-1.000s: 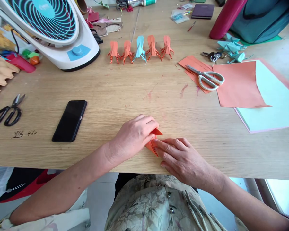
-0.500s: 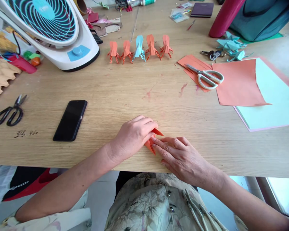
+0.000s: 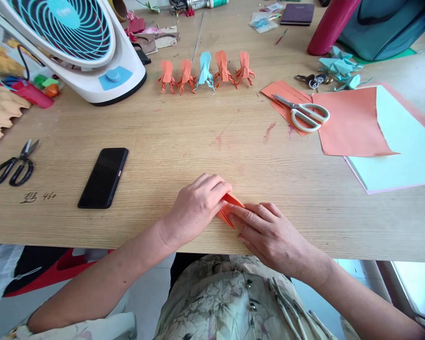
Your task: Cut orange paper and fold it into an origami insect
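A folded piece of orange paper (image 3: 226,215) lies at the front of the table, its pointed flaps showing between my hands. My left hand (image 3: 198,205) is closed over its upper left part, with the fingertips curled down onto it. From the right, my right hand (image 3: 269,232) touches the paper with its fingers held together at the pointed ends. Much of the paper is hidden under my fingers. Farther back stands a row of folded paper figures, several orange ones (image 3: 222,67) and one light blue one (image 3: 205,71).
A black phone (image 3: 103,177) and black scissors (image 3: 16,165) lie to the left, a white fan (image 3: 123,78) behind them. White-handled scissors (image 3: 306,115) rest on orange paper sheets (image 3: 350,123) at right. Keys (image 3: 315,81), blue folded paper (image 3: 340,63) and a red bottle (image 3: 331,28) stand beyond.
The folded orange paper has shifted slightly right and shows more of its upper flap. My right fingertips now meet that flap's tip. My left hand has moved slightly downward.
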A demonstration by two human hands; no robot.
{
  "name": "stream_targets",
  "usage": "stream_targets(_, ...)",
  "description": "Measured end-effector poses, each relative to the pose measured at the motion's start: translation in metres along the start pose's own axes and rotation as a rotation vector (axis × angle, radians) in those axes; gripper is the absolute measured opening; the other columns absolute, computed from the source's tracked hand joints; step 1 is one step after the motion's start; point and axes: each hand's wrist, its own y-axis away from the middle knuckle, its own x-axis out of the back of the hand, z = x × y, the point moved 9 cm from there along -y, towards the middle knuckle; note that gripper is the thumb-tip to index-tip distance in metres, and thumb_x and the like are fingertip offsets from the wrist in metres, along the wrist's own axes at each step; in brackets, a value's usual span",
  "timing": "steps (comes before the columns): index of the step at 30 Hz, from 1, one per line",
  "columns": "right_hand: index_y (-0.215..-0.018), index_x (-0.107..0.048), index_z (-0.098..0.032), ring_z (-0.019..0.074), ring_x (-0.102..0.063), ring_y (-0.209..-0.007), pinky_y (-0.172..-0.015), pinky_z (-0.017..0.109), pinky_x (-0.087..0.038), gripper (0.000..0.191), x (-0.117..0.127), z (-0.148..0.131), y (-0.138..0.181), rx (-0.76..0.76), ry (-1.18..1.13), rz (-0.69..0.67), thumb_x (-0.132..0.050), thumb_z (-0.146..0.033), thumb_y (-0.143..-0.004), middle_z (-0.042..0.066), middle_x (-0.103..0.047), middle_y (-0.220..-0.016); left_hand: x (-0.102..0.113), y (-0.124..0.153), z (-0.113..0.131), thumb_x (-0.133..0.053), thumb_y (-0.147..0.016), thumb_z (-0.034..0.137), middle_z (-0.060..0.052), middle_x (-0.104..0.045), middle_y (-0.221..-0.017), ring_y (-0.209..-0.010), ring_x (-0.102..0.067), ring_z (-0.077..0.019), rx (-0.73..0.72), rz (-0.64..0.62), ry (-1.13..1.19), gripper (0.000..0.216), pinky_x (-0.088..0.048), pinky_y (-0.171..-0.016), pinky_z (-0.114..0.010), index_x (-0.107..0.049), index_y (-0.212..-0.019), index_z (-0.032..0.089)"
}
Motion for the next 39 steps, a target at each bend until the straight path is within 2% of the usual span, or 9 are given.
stream_targets(5,-0.105,-0.07,-0.011,0.0262,-0.056,-0.114,-0.085,0.041,-0.047,0.021,0.002,-0.001,0.001,0.003,-0.042,0.042,-0.051,-0.013,-0.097,0.014,-0.066,-0.124,-0.003,-0.001,0.007,-0.055,-0.092,0.006,-0.005,-0.064,-0.096,-0.091,-0.058,-0.0206,0.011,-0.047,-0.111,0.012,-0.049,-0.08,-0.032,-0.062,-0.09,0.015)
stream_targets(7,-0.101,-0.07,-0.013,0.0261,-0.056,-0.112,-0.084,0.041,-0.048,0.02,0.003,-0.001,0.002,0.002,-0.045,0.051,-0.051,-0.012,-0.096,0.014,-0.067,-0.12,-0.004,-0.001,0.008,-0.053,-0.093,0.007,-0.005,-0.064,-0.096,-0.091,-0.057,-0.0202,0.015,-0.073,-0.134,0.014,-0.048,-0.079,-0.031,-0.063,-0.09,0.016)
stream_targets(17,-0.109,-0.068,-0.011,0.0255,-0.059,-0.108,-0.081,0.041,-0.049,0.022,0.007,-0.001,0.002,-0.005,-0.06,0.091,-0.051,-0.01,-0.095,0.014,-0.066,-0.124,-0.008,0.0,0.01,-0.057,-0.092,0.007,-0.002,-0.064,-0.092,-0.087,-0.059,-0.019,-0.004,-0.323,-0.143,0.014,-0.048,-0.068,-0.03,-0.064,-0.086,0.018)
stream_targets(21,-0.12,-0.063,-0.009,0.0255,-0.059,-0.108,-0.083,0.04,-0.051,0.027,0.008,0.002,0.005,-0.015,-0.085,0.104,-0.05,-0.01,-0.096,0.016,-0.066,-0.124,-0.008,-0.004,0.006,-0.058,-0.091,0.007,-0.003,-0.064,-0.092,-0.088,-0.061,-0.0186,0.024,-0.418,-0.069,0.014,-0.049,-0.072,-0.029,-0.066,-0.087,0.017)
stream_targets(24,-0.116,-0.065,-0.01,0.025,-0.06,-0.105,-0.081,0.04,-0.051,0.026,0.006,0.004,0.007,-0.032,-0.074,0.094,-0.048,-0.008,-0.096,0.015,-0.067,-0.123,-0.011,-0.002,0.004,-0.057,-0.089,0.002,-0.002,-0.062,-0.092,-0.08,-0.061,-0.0147,0.037,-0.453,0.037,0.018,-0.05,-0.07,-0.026,-0.066,-0.081,0.016)
stream_targets(28,-0.116,-0.065,-0.009,0.0251,-0.061,-0.103,-0.08,0.04,-0.051,0.025,0.005,0.004,0.007,-0.03,-0.04,0.102,-0.05,-0.008,-0.096,0.015,-0.068,-0.122,-0.012,0.003,0.002,-0.052,-0.086,-0.006,-0.003,-0.061,-0.092,-0.084,-0.06,-0.0151,0.013,-0.352,0.043,0.024,-0.05,-0.075,-0.026,-0.064,-0.081,0.014)
stream_targets(34,-0.117,-0.064,-0.012,0.0246,-0.063,-0.096,-0.077,0.04,-0.05,0.025,0.011,0.011,0.005,-0.11,-0.025,0.144,-0.05,-0.01,-0.096,0.014,-0.07,-0.115,-0.001,0.004,0.003,-0.049,-0.093,0.003,-0.005,-0.063,-0.092,-0.089,-0.058,-0.0176,-0.062,-0.076,-0.074,0.019,-0.049,-0.078,-0.027,-0.063,-0.089,0.016)
stream_targets(37,-0.122,-0.059,-0.013,0.0228,-0.063,-0.092,-0.078,0.039,-0.051,0.027,0.021,0.019,0.006,-0.217,-0.073,0.259,-0.049,-0.012,-0.097,0.013,-0.069,-0.11,-0.003,0.002,0.009,-0.047,-0.094,0.004,-0.004,-0.062,-0.088,-0.084,-0.055,-0.0184,-0.111,-0.037,-0.161,0.02,-0.047,-0.074,-0.028,-0.061,-0.086,0.016)
stream_targets(39,-0.127,-0.055,-0.014,0.0222,-0.063,-0.094,-0.08,0.038,-0.052,0.03,0.023,0.018,0.005,-0.233,-0.111,0.28,-0.049,-0.011,-0.098,0.013,-0.068,-0.11,-0.005,0.002,0.012,-0.047,-0.095,0.005,-0.004,-0.06,-0.085,-0.081,-0.053,-0.0184,-0.124,-0.039,-0.181,0.02,-0.046,-0.072,-0.029,-0.06,-0.083,0.016)
